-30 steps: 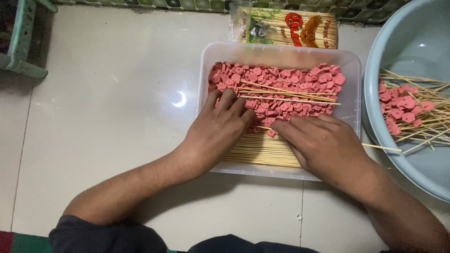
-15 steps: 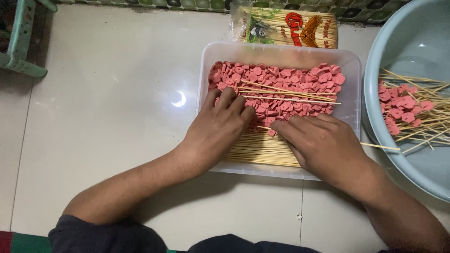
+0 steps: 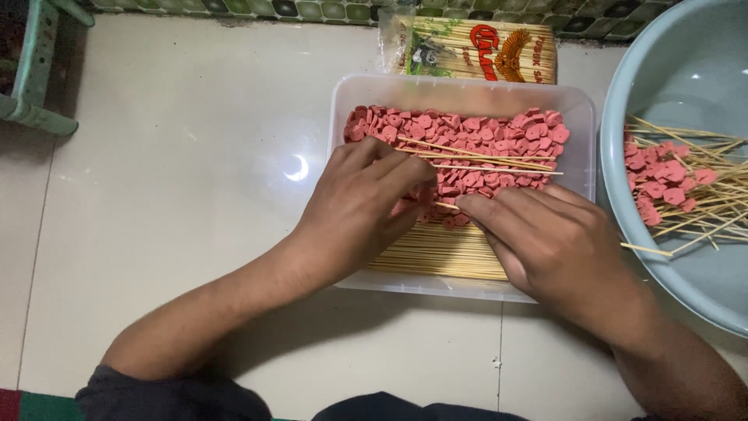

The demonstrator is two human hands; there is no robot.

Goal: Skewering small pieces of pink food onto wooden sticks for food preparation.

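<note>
Head view shows our right hand (image 3: 565, 249) pinching a bamboo skewer (image 3: 448, 206) while left fingers (image 3: 405, 175) close on pink sausage slices (image 3: 467, 140) inside the clear tray (image 3: 580, 140); threading needs alignment.

One package in view: a flat clear plastic bag of bamboo skewers (image 3: 475, 53), which lay on the pale tiled floor (image 3: 171, 195) at the far edge, against the patterned tile border. It sat just behind the clear plastic tray (image 3: 580, 117), touching or nearly touching its far rim. Rectangular, long side left to right. The printed label was tan-yellow on the right with red lettering and a dark emblem, and green on the left with a small picture. No signs or screens.
</note>
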